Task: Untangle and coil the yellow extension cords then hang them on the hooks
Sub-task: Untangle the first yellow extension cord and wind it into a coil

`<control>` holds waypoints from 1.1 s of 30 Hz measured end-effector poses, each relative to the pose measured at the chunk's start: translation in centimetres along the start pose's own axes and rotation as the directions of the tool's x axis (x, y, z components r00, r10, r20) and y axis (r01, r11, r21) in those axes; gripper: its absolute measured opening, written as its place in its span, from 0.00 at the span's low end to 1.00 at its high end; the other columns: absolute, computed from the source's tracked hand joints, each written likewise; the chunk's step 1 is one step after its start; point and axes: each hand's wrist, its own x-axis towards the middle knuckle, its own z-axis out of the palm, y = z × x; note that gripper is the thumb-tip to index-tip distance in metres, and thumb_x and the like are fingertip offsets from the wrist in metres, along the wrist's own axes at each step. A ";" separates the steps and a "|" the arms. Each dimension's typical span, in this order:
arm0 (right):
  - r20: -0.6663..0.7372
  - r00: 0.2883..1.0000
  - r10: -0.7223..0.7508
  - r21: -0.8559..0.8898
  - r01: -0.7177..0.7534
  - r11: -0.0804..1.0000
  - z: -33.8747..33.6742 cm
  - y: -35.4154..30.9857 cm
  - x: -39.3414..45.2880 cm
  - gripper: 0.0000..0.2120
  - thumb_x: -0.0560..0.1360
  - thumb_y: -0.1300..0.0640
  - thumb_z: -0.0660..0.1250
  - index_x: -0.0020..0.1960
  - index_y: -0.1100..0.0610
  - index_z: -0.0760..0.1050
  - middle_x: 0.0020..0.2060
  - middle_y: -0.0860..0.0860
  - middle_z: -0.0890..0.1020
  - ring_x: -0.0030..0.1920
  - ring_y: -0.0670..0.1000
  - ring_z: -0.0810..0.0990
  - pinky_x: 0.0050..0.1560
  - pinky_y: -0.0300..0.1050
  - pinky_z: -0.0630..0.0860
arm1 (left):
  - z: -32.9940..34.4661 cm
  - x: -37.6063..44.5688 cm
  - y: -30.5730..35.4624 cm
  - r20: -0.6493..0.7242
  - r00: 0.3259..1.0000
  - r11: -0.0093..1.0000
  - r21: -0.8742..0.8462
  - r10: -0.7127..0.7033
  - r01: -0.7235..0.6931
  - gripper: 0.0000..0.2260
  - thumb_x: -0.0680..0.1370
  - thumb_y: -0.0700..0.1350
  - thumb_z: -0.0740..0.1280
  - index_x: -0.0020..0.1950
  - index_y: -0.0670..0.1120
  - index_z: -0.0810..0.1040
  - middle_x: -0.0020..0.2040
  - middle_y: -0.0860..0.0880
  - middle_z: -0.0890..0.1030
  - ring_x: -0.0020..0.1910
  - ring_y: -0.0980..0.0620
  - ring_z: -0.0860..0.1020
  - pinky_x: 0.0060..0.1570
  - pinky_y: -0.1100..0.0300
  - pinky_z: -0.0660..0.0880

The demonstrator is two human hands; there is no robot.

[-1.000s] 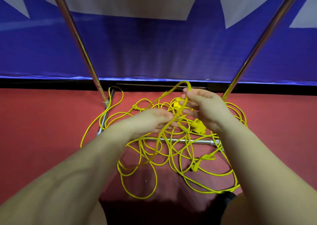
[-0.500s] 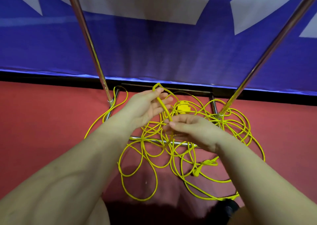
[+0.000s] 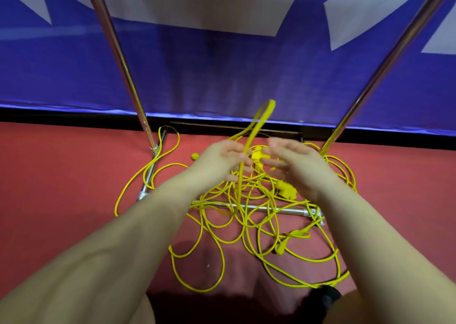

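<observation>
Hidden or unclear: both hands are motion-blurred; the fingertips of the right hand (image 3: 293, 165) cannot be made out singly. The forearms cover part of the cords (image 3: 246, 215). The rack posts (image 3: 116, 52) run out of the top edge, so no hooks are in view. A dark object (image 3: 325, 296) at the bottom edge is cut off and cannot be identified.
Left hand: the left hand (image 3: 222, 158) has its fingers curled round a raised loop (image 3: 261, 118) of cord, gripping it just below the bend.
Right hand: held just beside the left, fingers spread and loosely bent; whether it touches any cord cannot be told.
Loop: its long axis runs near upright, leaning slightly right; the closed bend points up toward the blue banner (image 3: 222, 71), and both strands drop to the pile.
Cords: a tangled yellow heap on the red floor (image 3: 61, 188), lying between the two posts and draped over the rack's base bar (image 3: 271, 209).
Plugs: one yellow plug block (image 3: 287, 191) lies under the right wrist; another (image 3: 281, 248) lies nearer the viewer, right of centre.
</observation>
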 end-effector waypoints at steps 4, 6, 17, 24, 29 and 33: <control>0.214 0.969 0.123 -0.232 -0.072 0.970 1.7 2.1 -0.7 0.11 0.73 0.61 0.69 0.54 0.58 0.76 0.43 0.53 0.82 0.43 0.48 0.80 0.49 0.39 0.76 | -0.6 0.0 1.3 -0.108 0.994 0.859 -0.509 -0.005 -0.051 0.06 0.80 0.37 0.57 0.50 0.46 0.72 0.46 0.48 0.79 0.42 0.54 0.82 0.44 0.57 0.79; 0.210 0.976 0.051 -0.188 -0.011 0.982 1.9 2.0 -0.8 0.07 0.74 0.65 0.67 0.51 0.59 0.76 0.39 0.51 0.83 0.38 0.45 0.82 0.42 0.35 0.78 | -1.0 0.0 1.3 -0.102 0.995 0.834 -0.550 -0.009 -0.049 0.06 0.80 0.38 0.57 0.50 0.45 0.72 0.48 0.48 0.80 0.42 0.54 0.82 0.44 0.58 0.79; -0.077 0.994 -0.079 0.199 0.093 0.976 -0.5 -0.6 -0.2 0.08 0.77 0.61 0.63 0.55 0.56 0.74 0.42 0.48 0.84 0.44 0.46 0.83 0.39 0.37 0.80 | 0.6 -0.5 -0.8 0.119 0.992 0.977 0.204 0.034 -0.058 0.05 0.77 0.37 0.65 0.50 0.46 0.74 0.43 0.47 0.79 0.44 0.51 0.76 0.45 0.61 0.74; 0.218 0.974 -0.060 -0.437 0.152 0.887 0.6 1.8 -1.0 0.07 0.73 0.62 0.69 0.50 0.55 0.77 0.40 0.49 0.81 0.37 0.42 0.77 0.41 0.32 0.74 | -0.7 -0.3 1.1 -0.054 0.998 0.900 -0.432 0.031 -0.051 0.07 0.79 0.36 0.60 0.50 0.45 0.75 0.44 0.48 0.80 0.40 0.55 0.81 0.42 0.56 0.80; 0.168 0.968 -0.185 -0.393 0.238 0.888 0.2 0.8 -1.0 0.06 0.75 0.64 0.66 0.44 0.54 0.76 0.38 0.52 0.81 0.35 0.44 0.80 0.38 0.33 0.76 | -0.3 -0.3 0.5 0.071 0.997 0.918 -0.397 0.028 0.003 0.10 0.79 0.36 0.58 0.57 0.45 0.73 0.50 0.47 0.81 0.46 0.55 0.81 0.47 0.64 0.78; -0.048 0.979 -0.200 -0.078 0.196 0.977 -0.5 -0.6 -0.8 0.06 0.78 0.63 0.61 0.47 0.55 0.75 0.40 0.49 0.82 0.33 0.44 0.83 0.36 0.36 0.79 | 0.5 -0.5 -0.6 0.166 0.982 0.984 0.139 0.092 -0.116 0.11 0.79 0.37 0.61 0.58 0.50 0.72 0.52 0.51 0.77 0.48 0.65 0.74 0.49 0.77 0.70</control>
